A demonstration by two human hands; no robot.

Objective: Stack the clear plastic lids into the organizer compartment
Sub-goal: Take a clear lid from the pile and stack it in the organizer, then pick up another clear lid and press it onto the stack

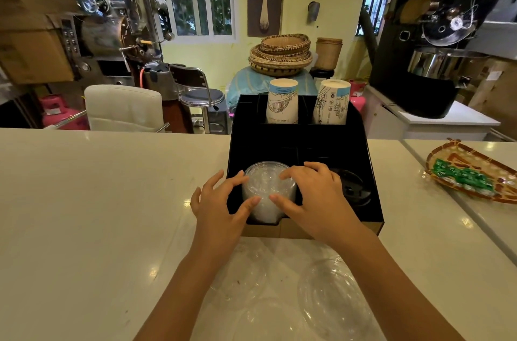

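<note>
A black organizer (302,142) stands on the white counter. In its front left compartment sits a tall stack of clear plastic lids (267,189). My left hand (221,206) grips the stack from the left, thumb at its front. My right hand (310,195) holds it from the right, fingers over the top rim. Several loose clear lids (330,298) lie on the counter between my forearms, close to me. The bottom of the stack is hidden by the compartment wall.
Black lids (352,187) fill the front right compartment. Two paper cup stacks (282,101) (331,103) stand in the rear compartments. A woven tray (472,175) with green packets lies at the right. Chairs and roasting machines stand beyond the counter.
</note>
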